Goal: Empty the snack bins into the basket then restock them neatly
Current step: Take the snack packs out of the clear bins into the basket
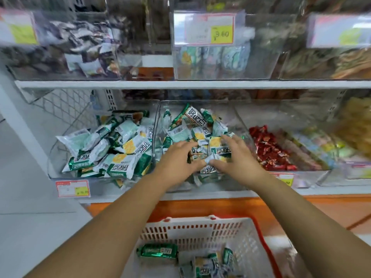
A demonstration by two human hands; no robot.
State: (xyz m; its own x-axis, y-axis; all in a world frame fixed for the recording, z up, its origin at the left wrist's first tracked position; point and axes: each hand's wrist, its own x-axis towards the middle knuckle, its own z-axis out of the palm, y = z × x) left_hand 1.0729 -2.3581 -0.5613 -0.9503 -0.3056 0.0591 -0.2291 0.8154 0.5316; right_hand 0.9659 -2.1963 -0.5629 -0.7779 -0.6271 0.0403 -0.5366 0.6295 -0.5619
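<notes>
One basket [190, 229]; left hand [177, 159] and right hand [235, 157], both half-curled around snack packets [215, 142] in one bin [230, 111].

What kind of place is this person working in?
Most likely a shop's snack aisle: clear bins of snack packets on white shelves, price tags on the bin fronts, and a shopping basket below.

Just 1 view on my feed: the head cam, wide-angle, riding on the wearer's head and facing forward and down. It's close to the shelving [200, 84], near enough to read print on the snack packets [120, 167] in the lower bins [156, 125]. Upper bins [261, 47] run along the top, basket [189, 230] is cropped at the bottom, arms [120, 217] run up from the lower corners.
</notes>
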